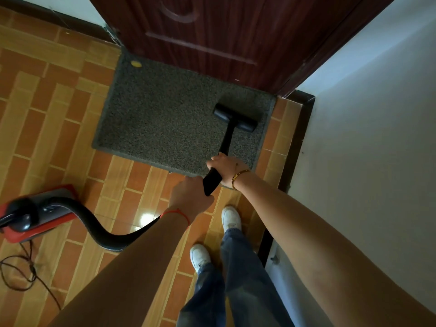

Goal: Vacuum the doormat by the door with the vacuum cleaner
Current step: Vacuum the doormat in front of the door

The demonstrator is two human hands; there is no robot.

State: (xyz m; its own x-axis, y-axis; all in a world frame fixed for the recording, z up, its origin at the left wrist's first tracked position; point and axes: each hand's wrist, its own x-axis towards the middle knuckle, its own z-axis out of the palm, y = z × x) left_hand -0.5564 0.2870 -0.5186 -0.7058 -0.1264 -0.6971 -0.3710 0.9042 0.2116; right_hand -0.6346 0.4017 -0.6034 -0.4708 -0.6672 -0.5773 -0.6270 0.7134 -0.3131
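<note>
I had both hands on the vacuum wand (pixel 227 140), a stiff black tube that ran from my grip down to the floor head (pixel 235 117). My right hand (pixel 227 166) was clamped round the tube higher along it, wrist bent and forearm stretched out in front of me. My left hand (pixel 190 194) was wrapped round the thicker lower grip where the hose (pixel 99 228) joined, knuckles up.

The floor head sat flat on the doormat (pixel 165 119), near the mat's far right corner, close to the door (pixel 224 31) but not touching it. The mat lay on the tiled floor (pixel 47 114), its far edge against the foot of the door. A small yellow scrap (pixel 136 64) rested near the mat's far left corner.

I judged the wand rigid and light enough to steer with two hands, so the upper hand could push and the lower one guide. The mat looked coarse and fairly heavy, though suction might drag or lift an edge; short strokes seemed wise. The hose was soft and ribbed, and it curved back to the red canister (pixel 35 215) on the floor at my left, well apart from the mat. Its cord (pixel 21 272) lay looped beside it.
</note>
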